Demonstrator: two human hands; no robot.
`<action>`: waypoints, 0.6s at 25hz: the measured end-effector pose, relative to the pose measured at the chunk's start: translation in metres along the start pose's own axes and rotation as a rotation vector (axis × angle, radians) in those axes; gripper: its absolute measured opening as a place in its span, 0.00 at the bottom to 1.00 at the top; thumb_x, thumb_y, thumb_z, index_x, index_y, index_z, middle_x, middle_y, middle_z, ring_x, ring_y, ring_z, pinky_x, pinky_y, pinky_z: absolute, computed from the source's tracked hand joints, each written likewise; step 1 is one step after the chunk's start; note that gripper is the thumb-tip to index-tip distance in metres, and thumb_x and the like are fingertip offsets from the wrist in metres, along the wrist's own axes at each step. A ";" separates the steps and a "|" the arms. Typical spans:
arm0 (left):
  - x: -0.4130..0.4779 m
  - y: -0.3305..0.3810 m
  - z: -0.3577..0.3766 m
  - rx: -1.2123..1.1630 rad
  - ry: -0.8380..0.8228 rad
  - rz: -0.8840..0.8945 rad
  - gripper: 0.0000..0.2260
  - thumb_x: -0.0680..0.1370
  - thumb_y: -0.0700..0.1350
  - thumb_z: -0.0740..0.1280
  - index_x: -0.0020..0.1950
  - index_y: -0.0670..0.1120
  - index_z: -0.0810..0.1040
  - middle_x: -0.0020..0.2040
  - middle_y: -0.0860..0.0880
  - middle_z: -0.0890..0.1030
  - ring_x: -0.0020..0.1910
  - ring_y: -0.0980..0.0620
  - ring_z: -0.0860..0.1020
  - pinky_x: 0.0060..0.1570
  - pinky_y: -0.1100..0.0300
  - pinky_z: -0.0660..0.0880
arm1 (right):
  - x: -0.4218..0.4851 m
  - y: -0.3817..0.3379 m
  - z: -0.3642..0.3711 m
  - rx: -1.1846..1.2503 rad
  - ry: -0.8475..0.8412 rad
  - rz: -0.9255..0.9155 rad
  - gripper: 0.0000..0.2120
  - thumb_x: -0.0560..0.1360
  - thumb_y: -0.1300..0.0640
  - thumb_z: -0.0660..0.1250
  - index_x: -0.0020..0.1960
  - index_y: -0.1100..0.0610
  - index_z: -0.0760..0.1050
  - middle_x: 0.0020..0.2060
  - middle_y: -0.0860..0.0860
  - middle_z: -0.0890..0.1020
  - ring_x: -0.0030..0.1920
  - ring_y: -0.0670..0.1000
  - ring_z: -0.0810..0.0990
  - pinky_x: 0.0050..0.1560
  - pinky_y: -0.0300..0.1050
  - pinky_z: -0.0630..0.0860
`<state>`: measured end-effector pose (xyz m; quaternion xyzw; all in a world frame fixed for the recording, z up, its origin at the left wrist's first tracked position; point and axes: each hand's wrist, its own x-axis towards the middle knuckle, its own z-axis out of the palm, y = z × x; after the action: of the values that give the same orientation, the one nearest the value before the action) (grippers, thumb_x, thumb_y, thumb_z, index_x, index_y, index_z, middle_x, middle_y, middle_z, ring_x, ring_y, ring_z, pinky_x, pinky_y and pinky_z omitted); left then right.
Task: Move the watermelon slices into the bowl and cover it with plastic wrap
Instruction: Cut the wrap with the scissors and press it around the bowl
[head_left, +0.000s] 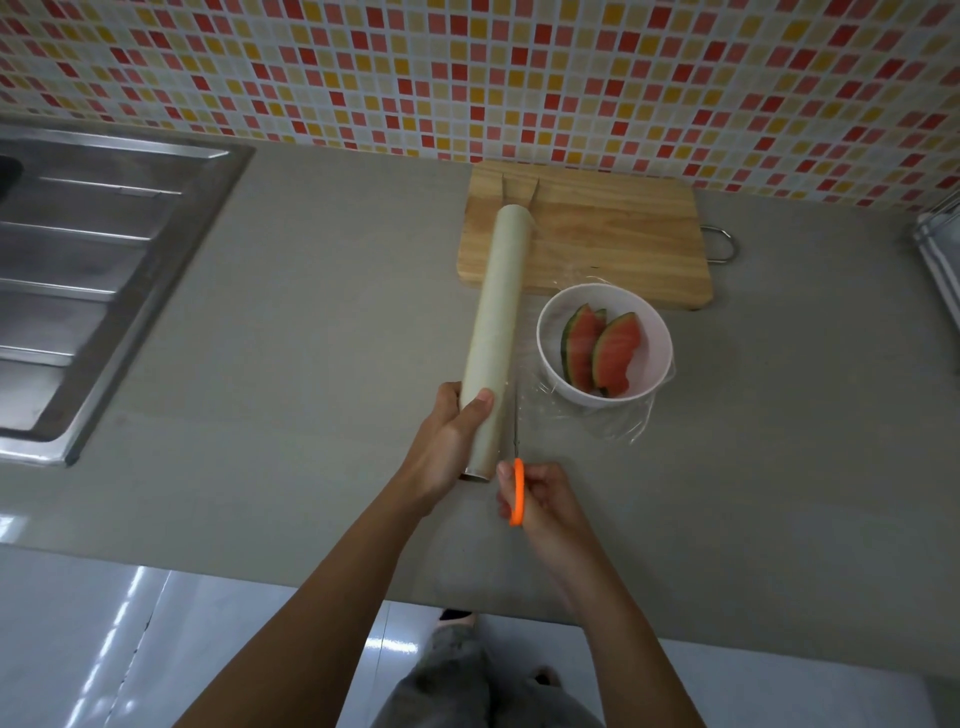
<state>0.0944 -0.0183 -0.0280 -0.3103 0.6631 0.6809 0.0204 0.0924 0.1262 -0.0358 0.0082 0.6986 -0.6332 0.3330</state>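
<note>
Slices in bowl (655, 332); left hand (451, 435) wraps the wrap roll (496, 332), right hand (540, 501) fingers curled through scissors (517, 475), snipping film (618, 421) free comes next.

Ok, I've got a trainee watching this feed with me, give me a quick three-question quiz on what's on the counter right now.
1. True or false: the watermelon slices are on the cutting board.
2. Which hand holds the scissors? A) left B) right
3. Fill in: the left hand has its grip on the ____.

Key:
1. False; they sit in the white bowl, under a stretch of plastic film.
2. B, the right hand.
3. Roll of plastic wrap.
</note>
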 end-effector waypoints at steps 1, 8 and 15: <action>-0.001 0.000 0.000 -0.003 -0.001 -0.003 0.19 0.74 0.61 0.60 0.57 0.49 0.69 0.52 0.49 0.78 0.50 0.50 0.79 0.48 0.50 0.77 | 0.005 -0.002 0.002 -0.001 0.007 -0.002 0.27 0.61 0.35 0.68 0.47 0.56 0.72 0.29 0.43 0.79 0.35 0.41 0.78 0.45 0.41 0.74; -0.004 0.000 0.000 -0.041 -0.020 0.001 0.18 0.72 0.61 0.61 0.54 0.51 0.70 0.50 0.49 0.79 0.48 0.51 0.81 0.42 0.54 0.76 | 0.037 -0.013 -0.001 -0.038 0.024 -0.055 0.30 0.56 0.28 0.68 0.43 0.52 0.73 0.37 0.47 0.83 0.40 0.44 0.82 0.47 0.43 0.76; -0.004 -0.002 0.002 -0.068 -0.012 -0.009 0.21 0.71 0.62 0.61 0.56 0.49 0.70 0.52 0.48 0.80 0.51 0.49 0.81 0.51 0.48 0.77 | 0.057 -0.020 -0.002 -0.006 0.038 -0.098 0.25 0.59 0.32 0.67 0.42 0.52 0.73 0.37 0.49 0.81 0.40 0.45 0.80 0.46 0.45 0.76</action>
<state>0.0979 -0.0150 -0.0280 -0.3096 0.6382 0.7047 0.0167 0.0392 0.1005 -0.0454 -0.0150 0.7061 -0.6466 0.2885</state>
